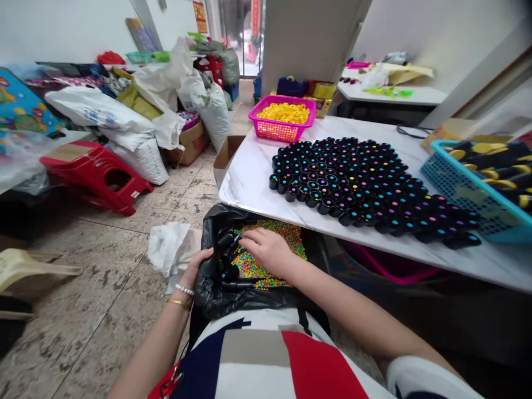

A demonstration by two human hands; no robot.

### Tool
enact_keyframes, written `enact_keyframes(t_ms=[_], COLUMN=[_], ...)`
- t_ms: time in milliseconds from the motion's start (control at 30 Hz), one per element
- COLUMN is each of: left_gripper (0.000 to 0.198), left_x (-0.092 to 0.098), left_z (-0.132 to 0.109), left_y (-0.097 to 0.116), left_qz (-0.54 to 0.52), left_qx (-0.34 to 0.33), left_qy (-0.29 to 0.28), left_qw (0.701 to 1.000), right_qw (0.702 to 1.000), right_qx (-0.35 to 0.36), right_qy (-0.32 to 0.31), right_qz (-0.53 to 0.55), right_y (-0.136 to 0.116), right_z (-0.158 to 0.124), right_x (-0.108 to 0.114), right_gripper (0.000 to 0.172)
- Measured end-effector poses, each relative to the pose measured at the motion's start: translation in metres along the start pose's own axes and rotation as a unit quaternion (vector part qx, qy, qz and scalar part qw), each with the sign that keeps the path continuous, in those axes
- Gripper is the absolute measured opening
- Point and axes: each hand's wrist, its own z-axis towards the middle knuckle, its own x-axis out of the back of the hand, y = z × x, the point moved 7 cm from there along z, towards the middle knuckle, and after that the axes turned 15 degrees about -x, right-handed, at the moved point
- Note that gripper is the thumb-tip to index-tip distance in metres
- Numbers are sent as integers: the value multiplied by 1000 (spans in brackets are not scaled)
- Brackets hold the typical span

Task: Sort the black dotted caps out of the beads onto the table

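Observation:
A box lined with a black plastic bag is in front of me, below the table edge. Small multicoloured beads fill it, with several black cylindrical tubes lying at its left side. My left hand grips the bag's left rim; its fingers are partly hidden behind the plastic. Over the beads, my right hand reaches in with fingers stretched toward the tubes, its fingertips at the nearest one. On the table, many black cups stand packed together, each showing a coloured bead at the top.
The white table also bears a pink basket of yellow pieces and a blue basket of black and yellow parts. A red stool, white sacks and a crumpled plastic bag are on the left.

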Motion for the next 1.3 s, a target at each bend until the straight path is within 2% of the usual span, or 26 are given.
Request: enact_keyframes(t_ms=[100,200,333,433,500,633,700,767,867,933,1033,1100,1200,1300], left_gripper=[25,24,19,20,23,23,21,21,24,26,29,29,26,27], left_x=[3,2,-2,-7,-11,-13,-9,-4,1,1,-1,-2,1,6], left_z=[2,2,-1,-5,-6,-4,-3,-4,-5,-5,-3,-3,-4,-6], left_y=[1,1,0,0,1,3,2,-1,-4,-5,-5,-5,-5,-7], left_qz=[-5,-13,-40,-66,-78,-77,-70,-64,-58,-57,-55,-54,-49,-39], left_qx=[0,8,16,29,38,37,29,28,35,40,57,64,67,67], left_qy=[-2,-8,-5,-7,-13,-14,-4,5,12,15,14,16,28,40], left_qw=[1000,1000,999,997,996,996,997,998,998,997,997,996,996,996], right_qw=[998,997,996,989,985,987,990,979,911,868,839,844,867,857], right_qx=[18,10,-29,-81,-89,-61,-68,-108,-190,-233,-272,-269,-254,-247], right_qy=[-50,-68,-73,-95,-112,-130,-123,-118,-131,-127,-113,-114,-106,-115], right_qz=[-34,-28,-32,-73,-93,-74,-5,127,342,420,457,450,416,438], right_y=[-21,-17,26,61,66,46,39,44,61,70,75,74,72,73], right_z=[32,37,1,-33,-48,-51,-48,-47,-55,-63,-71,-71,-68,-68], right_x=[-27,-32,-12,-4,-10,-28,-25,-15,-5,-3,-3,-3,2,5], right_gripper=[18,18,35,28,24,23,28,32,33,34,36,36,33,36])
